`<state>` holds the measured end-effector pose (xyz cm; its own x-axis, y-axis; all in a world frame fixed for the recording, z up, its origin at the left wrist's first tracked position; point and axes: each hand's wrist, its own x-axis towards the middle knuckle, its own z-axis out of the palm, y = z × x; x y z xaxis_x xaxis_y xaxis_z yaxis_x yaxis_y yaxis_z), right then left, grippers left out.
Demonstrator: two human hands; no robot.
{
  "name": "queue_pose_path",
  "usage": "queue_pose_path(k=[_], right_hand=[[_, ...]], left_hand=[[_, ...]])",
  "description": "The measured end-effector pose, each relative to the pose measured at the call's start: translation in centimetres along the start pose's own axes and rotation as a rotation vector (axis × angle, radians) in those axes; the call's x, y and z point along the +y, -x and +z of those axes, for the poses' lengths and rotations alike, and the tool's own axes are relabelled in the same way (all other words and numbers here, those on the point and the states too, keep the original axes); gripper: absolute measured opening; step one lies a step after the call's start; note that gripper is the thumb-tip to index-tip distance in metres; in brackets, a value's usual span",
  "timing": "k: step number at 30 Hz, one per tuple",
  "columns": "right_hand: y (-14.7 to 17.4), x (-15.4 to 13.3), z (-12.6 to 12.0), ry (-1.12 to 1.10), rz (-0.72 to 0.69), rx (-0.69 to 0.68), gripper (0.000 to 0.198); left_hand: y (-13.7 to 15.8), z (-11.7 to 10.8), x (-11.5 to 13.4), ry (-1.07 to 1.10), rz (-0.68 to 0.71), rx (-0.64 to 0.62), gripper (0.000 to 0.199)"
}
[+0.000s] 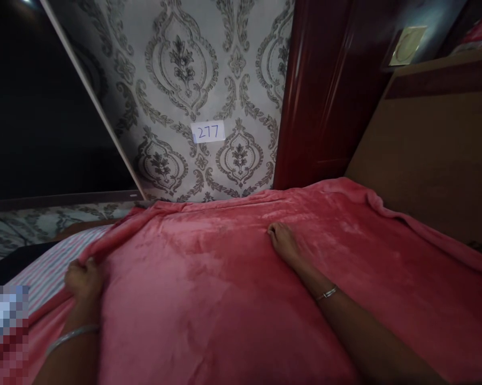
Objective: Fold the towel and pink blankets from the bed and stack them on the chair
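A plush pink-red blanket (208,289) is spread wide before me, with soft creases and shading in its pile. At its left edge, my left hand (83,277) is closed on the folded border of the blanket. Farther in, right of the middle, my right hand (281,239) rests on the blanket with its fingers curled down and closed on the cloth; the fingertips are partly hidden. Under the left border shows a striped cloth (60,262) in white, pink and pale green.
A large dark screen (52,107) stands at the left. Behind the blanket is patterned wallpaper (180,69) with a paper label (207,131) reading 277. A dark red wooden panel (321,91) and a brown cardboard-like board (433,155) stand at the right, below a wall switch (408,46).
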<state>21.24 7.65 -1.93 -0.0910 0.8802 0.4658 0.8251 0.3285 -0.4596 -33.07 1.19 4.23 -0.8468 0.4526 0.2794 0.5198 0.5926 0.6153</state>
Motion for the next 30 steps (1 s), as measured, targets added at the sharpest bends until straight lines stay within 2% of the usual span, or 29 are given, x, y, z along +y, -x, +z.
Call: queue_pose_path(k=[4, 6, 9, 11, 13, 16, 18, 22, 27, 28, 30], right_hand=[[0.6, 0.3, 0.0, -0.042, -0.005, 0.032, 0.019], [0.9, 0.3, 0.4, -0.059, -0.012, 0.022, 0.018], [1.2, 0.4, 0.9, -0.074, -0.029, 0.000, 0.012], [1.3, 0.4, 1.1, -0.077, -0.045, -0.014, 0.014], [1.3, 0.4, 1.1, -0.075, -0.064, -0.034, 0.014], [1.1, 0.2, 0.8, -0.080, -0.080, -0.039, 0.013], [0.9, -0.1, 0.4, -0.093, -0.081, -0.005, 0.017], [0.4, -1.0, -1.4, -0.137, -0.093, 0.116, 0.022], [1.7, -0.9, -6.4, -0.224, -0.112, 0.364, 0.021], [2.6, -0.6, -7.7, -0.223, -0.120, 0.395, 0.022], [5.0, 0.4, -10.2, -0.198, -0.139, 0.428, 0.025]], left_hand=[[0.5, -0.1, -0.1, 0.112, -0.019, 0.066, 0.020], [0.6, -0.2, -0.1, 0.122, 0.008, 0.051, 0.022], [0.3, -0.4, -0.1, 0.055, 0.040, -0.034, 0.027], [-0.2, -0.9, 0.2, -0.027, 0.059, -0.112, 0.023], [-0.5, -1.9, 0.7, -0.102, 0.093, -0.196, 0.016], [-0.5, -4.2, 2.0, -0.090, 0.130, -0.233, 0.028], [0.0, -6.3, 3.0, 0.046, 0.100, -0.230, 0.028], [1.6, -10.9, 4.8, 0.461, -0.084, -0.215, 0.018], [2.8, -15.7, 5.5, 0.995, -0.146, -0.106, 0.004], [3.0, -16.5, 5.1, 1.051, -0.156, -0.102, 0.005], [3.5, -17.7, 3.6, 0.996, -0.116, -0.081, 0.006]])
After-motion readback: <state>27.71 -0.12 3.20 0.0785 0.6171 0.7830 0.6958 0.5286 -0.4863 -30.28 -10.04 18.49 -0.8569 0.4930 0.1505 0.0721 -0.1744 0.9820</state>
